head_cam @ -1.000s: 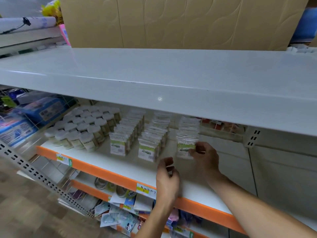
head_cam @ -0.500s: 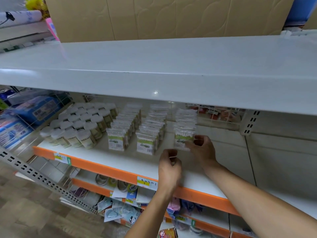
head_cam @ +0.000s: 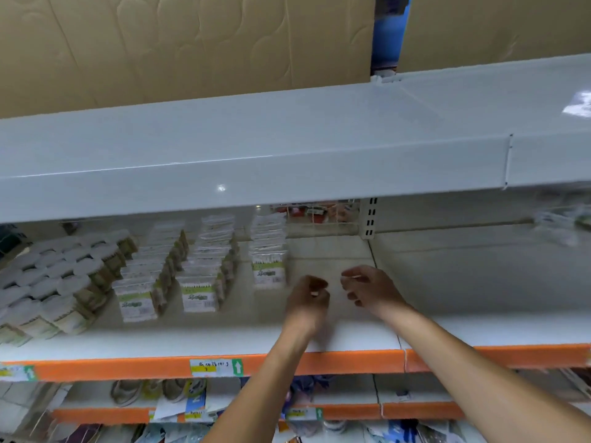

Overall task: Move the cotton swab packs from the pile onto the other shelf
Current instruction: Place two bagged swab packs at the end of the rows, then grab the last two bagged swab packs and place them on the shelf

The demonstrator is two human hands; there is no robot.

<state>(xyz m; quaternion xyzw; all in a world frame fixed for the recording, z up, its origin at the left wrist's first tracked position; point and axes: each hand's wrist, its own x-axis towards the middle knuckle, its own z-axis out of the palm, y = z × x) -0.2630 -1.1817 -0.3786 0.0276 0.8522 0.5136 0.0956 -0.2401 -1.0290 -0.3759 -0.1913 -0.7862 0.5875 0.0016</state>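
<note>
Head view, near to far: orange-edged shelf point(head_cam: 351, 337); left hand point(head_cam: 308, 300) and right hand point(head_cam: 367, 287) above it, fingers loosely curled, both apparently holding nothing, though blur leaves this uncertain. Just left of them, three rows of cotton swab packs point(head_cam: 268, 270) stand upright; round tubs point(head_cam: 57, 282) further left. Step judged: between placements. Next move likely calls for fetching another pack; the pile is not visible.

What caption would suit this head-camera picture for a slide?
Both hands, left and right, hover empty beside three rows of cotton swab packs on the orange-edged shelf.
</note>
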